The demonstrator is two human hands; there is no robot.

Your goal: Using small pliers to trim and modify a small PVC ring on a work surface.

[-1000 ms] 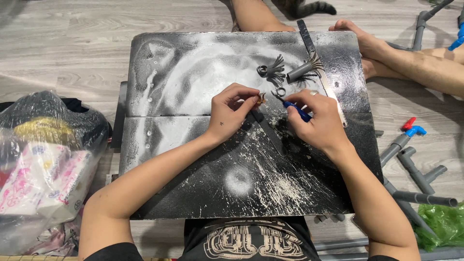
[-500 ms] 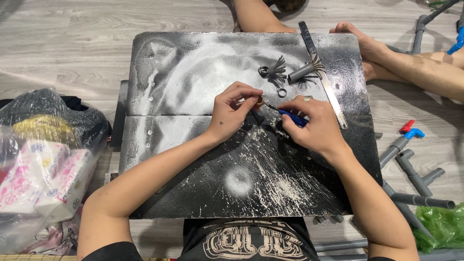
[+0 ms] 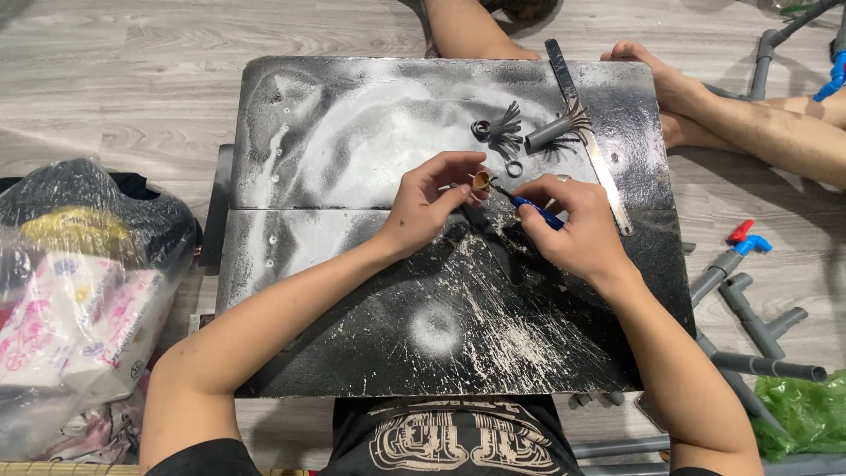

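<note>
My left hand [image 3: 429, 204] pinches a small round ring-like piece [image 3: 481, 182] with a brownish inside, held over a black work board [image 3: 352, 291] streaked with white dust. My right hand [image 3: 573, 227] grips a thin blue-handled tool [image 3: 534, 210] whose tip touches the small piece. Just beyond the hands lie a grey tube piece with cut fringes [image 3: 504, 130], a second fringed grey tube [image 3: 557, 130] and a small ring [image 3: 514, 167].
A metal ruler [image 3: 589, 141] lies slanted on the board's right side. Another person's bare legs and foot [image 3: 705, 110] rest beyond the board. Grey pipes and fittings [image 3: 749, 317] lie at right with a green bag [image 3: 806, 412]. Plastic bags [image 3: 70, 300] sit at left.
Both hands have lifted slightly and shifted; the small piece is now raised between my left fingers with the tool tip against it. The camera has tilted a little.
</note>
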